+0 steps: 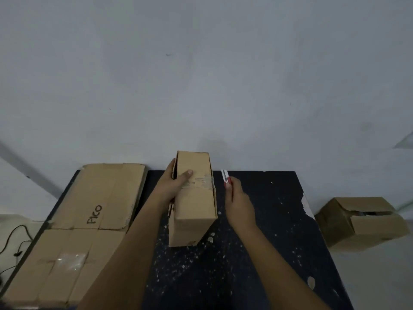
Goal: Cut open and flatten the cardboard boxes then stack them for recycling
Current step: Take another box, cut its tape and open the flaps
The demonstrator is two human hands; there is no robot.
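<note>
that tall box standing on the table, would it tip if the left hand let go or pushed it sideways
Probably tippy: the cardboard box stands on a narrow end, taller than wide, and the left hand steadies it near the top. It likely feels light, being plain cardboard, though its contents are hidden. The clear tape across its face suggests it would hold its shape.

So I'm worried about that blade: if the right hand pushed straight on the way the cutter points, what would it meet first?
Probably the wall. The right hand aims the cutter away over the table's far edge, right of the upright box; nothing else seems to lie in line, though depth is unclear.
</note>
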